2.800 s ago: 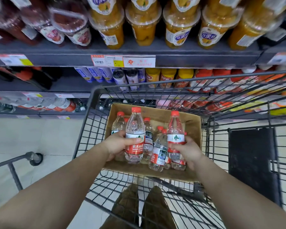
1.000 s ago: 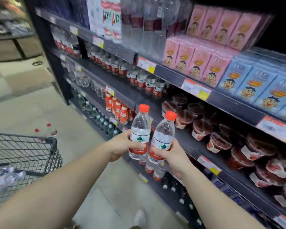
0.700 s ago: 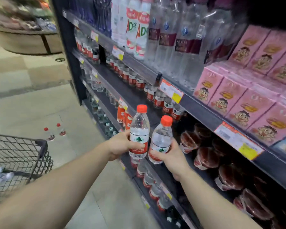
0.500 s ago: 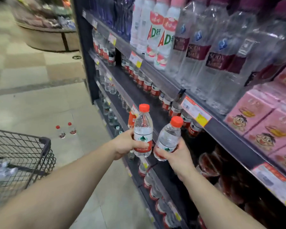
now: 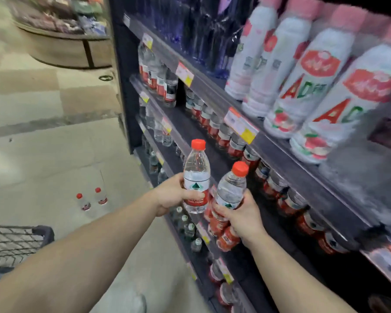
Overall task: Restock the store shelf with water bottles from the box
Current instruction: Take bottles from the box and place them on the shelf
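your left hand (image 5: 175, 194) holds one water bottle (image 5: 196, 177) upright, fingers wrapped round its red label. your right hand (image 5: 240, 214) grips a second water bottle (image 5: 230, 190), tipped a bit to the right. both bottles sit side by side in the air, near the dark shelf (image 5: 287, 163) on the right. two more small bottles (image 5: 93, 198) stand on the floor (image 5: 43, 154) to the left. the cart (image 5: 14, 242) corner shows near left.

Beige checkered tile floor (image 5: 43, 132) meets dark store shelving (image 5: 287, 163) on the right.
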`<state>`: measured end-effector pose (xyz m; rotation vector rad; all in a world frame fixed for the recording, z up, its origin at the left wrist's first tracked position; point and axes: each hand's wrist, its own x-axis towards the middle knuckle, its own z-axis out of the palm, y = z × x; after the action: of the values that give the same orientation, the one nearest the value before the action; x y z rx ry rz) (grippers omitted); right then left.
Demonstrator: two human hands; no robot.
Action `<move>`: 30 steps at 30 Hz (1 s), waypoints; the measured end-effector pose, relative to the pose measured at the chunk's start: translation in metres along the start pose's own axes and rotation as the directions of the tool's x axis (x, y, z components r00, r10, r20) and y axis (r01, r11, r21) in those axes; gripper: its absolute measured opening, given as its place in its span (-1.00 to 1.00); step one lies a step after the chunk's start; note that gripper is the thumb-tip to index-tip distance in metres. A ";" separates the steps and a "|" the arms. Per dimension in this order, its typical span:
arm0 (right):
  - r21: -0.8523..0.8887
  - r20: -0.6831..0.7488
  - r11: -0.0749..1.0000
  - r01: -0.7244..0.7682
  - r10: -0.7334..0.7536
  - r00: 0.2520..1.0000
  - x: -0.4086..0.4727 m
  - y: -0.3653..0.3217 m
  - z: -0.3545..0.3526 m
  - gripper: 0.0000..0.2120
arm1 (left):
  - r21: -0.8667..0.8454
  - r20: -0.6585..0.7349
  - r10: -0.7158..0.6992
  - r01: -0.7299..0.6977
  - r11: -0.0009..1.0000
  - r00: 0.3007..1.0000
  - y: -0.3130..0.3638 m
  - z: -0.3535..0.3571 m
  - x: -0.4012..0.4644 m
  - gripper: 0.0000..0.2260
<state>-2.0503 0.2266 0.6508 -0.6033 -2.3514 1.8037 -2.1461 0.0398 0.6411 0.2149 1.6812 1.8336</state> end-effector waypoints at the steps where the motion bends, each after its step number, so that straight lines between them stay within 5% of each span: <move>1: -0.016 -0.013 1.000 -0.009 0.008 1.000 0.012 -0.007 0.013 -0.47 | 0.000 0.019 -0.009 0.009 1.000 1.000 0.006 -0.017 0.009 -0.37; 4: -0.052 -0.040 0.999 -0.001 -0.002 0.999 0.044 -0.024 0.046 -0.46 | 0.007 0.024 -0.031 0.031 0.999 0.999 0.023 -0.062 0.036 -0.19; 12: -0.085 -0.066 0.996 -0.035 0.030 0.997 0.132 -0.039 0.100 -0.52 | -0.080 -0.053 0.005 -0.009 0.997 0.999 0.049 -0.126 0.094 -0.27; 15: -0.096 -0.116 0.995 -0.009 -0.002 0.993 0.168 -0.048 0.118 -0.56 | -0.079 -0.094 0.021 -0.028 0.997 0.995 0.057 -0.147 0.113 -0.16; 30: -0.179 -0.362 0.974 -0.141 0.068 0.930 0.341 -0.064 0.221 -0.48 | -0.056 -0.063 -0.013 0.009 0.998 0.998 0.074 -0.277 0.235 -0.19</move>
<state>-2.4496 0.1431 0.5989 -1.0056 -2.2981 1.3551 -2.4993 -0.0631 0.5945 0.1248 1.6677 1.8947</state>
